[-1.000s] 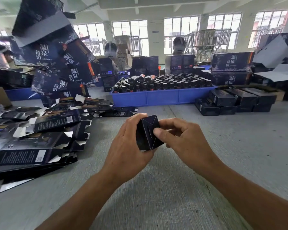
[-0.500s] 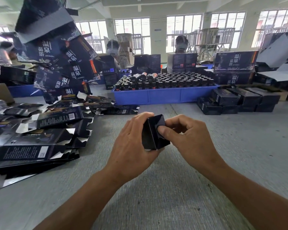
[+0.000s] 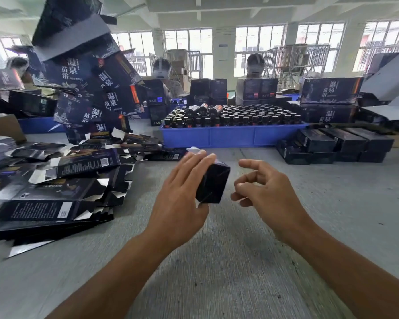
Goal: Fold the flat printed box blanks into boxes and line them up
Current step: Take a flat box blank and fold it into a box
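One grey table (image 3: 217,272) fills most of the view, its worn surface running from the near edge to the far clutter. Next in bulk is the leaning pile of big dark printed cartons (image 3: 88,72) at the far left, tipped at several angles, with more of the same cartons (image 3: 329,90) stacked at the far right. Below the left pile sprawls a heap of flat box blanks (image 3: 55,187), dark with silver flaps, overlapping one another on the left side of the table. A blue tray (image 3: 230,137) sits across the far middle, packed with small dark bottles (image 3: 235,116) standing upright, three lying on top near its left end. To the right of the tray, finished boxes (image 3: 336,146) lie side by side in a short double layer. Nearer, the left hand (image 3: 182,196) holds a small folded box (image 3: 213,183) above the middle of the table, fingers stretched along its far side and the thumb hidden behind it; the closed end faces the camera. The right hand (image 3: 263,192) hangs just beside the box without touching it, fingers loosely curled and holding nothing, thumb and forefinger apart.
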`<state>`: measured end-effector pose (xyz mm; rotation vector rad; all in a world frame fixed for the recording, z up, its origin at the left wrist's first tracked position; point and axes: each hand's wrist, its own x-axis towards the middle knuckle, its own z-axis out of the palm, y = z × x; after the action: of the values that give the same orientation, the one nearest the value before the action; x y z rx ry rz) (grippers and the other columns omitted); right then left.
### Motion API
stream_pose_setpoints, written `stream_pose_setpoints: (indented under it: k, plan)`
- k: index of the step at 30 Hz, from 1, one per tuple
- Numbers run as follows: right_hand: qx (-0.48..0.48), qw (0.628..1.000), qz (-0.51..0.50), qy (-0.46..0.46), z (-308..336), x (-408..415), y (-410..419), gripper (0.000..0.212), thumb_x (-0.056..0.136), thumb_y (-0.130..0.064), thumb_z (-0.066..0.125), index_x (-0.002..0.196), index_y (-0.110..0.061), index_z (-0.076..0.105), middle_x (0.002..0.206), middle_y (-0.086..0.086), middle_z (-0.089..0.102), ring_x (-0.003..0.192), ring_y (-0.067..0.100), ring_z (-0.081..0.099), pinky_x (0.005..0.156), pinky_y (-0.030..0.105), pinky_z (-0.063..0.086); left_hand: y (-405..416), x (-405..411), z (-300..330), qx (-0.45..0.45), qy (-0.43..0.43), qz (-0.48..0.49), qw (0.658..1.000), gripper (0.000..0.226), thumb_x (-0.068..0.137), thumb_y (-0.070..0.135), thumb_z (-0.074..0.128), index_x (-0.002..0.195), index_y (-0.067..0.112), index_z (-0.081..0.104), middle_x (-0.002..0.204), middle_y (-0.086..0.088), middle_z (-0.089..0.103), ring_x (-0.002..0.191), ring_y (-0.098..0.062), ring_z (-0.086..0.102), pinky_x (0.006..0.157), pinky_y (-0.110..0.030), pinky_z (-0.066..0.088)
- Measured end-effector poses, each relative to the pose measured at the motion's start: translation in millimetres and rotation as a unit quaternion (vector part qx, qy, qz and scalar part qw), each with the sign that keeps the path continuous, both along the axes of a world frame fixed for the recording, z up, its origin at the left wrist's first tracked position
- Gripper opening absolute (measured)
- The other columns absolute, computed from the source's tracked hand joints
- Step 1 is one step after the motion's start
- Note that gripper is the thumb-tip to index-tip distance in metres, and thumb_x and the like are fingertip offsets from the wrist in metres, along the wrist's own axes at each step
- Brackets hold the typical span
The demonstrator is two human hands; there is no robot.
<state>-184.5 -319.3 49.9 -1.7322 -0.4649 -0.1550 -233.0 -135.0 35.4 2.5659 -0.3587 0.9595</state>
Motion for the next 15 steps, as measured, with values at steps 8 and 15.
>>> stream_pose_setpoints:
  k: [8,15]
  plan:
    - [0.002,0.982,0.162,0.097,-6,6,-5,0.057,0.078,-0.029,0.082,0.129,-0.037,0.058,0.113,-0.006,0.07,0.099,0.011,0.073,0.077,0.028,0.061,-3,4,-12,0.121,0.033,-0.038,0.991,0.099,0.078,0.016,0.07,0.156,0.036,0.013,0.159,0.011,0.031,0.15,-0.013,0.021,0.12,-0.045,0.029]
    - [0.093,0.98,0.065,0.164,-10,18,-5,0.04,0.079,0.004,0.068,0.114,-0.015,0.064,0.101,0.009,0.076,0.083,0.02,0.076,0.066,0.032,0.06,-7,4,-13,-0.002,-0.021,0.003,1.0,0.081,0.085,0.01,0.066,0.155,0.026,0.03,0.161,0.004,0.028,0.148,-0.015,0.025,0.12,-0.038,0.028]
